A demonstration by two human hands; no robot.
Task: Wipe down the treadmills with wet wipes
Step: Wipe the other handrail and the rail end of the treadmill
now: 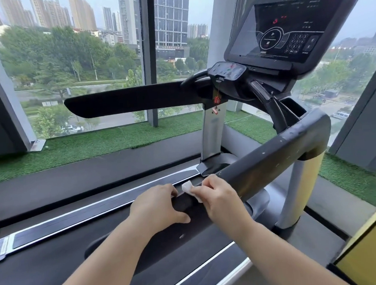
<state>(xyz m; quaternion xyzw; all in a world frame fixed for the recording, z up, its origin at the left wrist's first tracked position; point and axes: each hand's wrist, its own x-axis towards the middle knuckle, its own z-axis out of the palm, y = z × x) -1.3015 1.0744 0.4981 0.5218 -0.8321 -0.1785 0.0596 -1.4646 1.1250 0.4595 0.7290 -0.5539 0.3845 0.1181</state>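
We see the wet wipe (189,188), a small crumpled white piece, lying on top of the near handrail (272,158) of the treadmill (213,136), close to the rail's free end. The right hand (220,198) holds it there: its fingers (204,186) are curled around the wipe and press it onto the dark rail. Just beside it on the same rail, toward the free end, the left hand (158,205) grips the handrail, fingers bent over the top and thumb tucked beneath. The 2 hands are nearly touching, with the wipe between them.

Below the near handrail runs the dark belt (57,262), and beyond the belt a side rail (76,219) with a pale edge. Across the belt from the near handrail, the far handrail (135,100) juts out from a silver upright (211,129). Above the near handrail's fixed end sits the console (286,28), its screen showing red digits and a keypad. A red safety clip (217,100) hangs between the console and the upright. Beyond the far handrail lies a strip of artificial grass (93,144) along the window (88,60), with trees and tower blocks outside. A yellow panel (372,251) stands on the near handrail's outer side.
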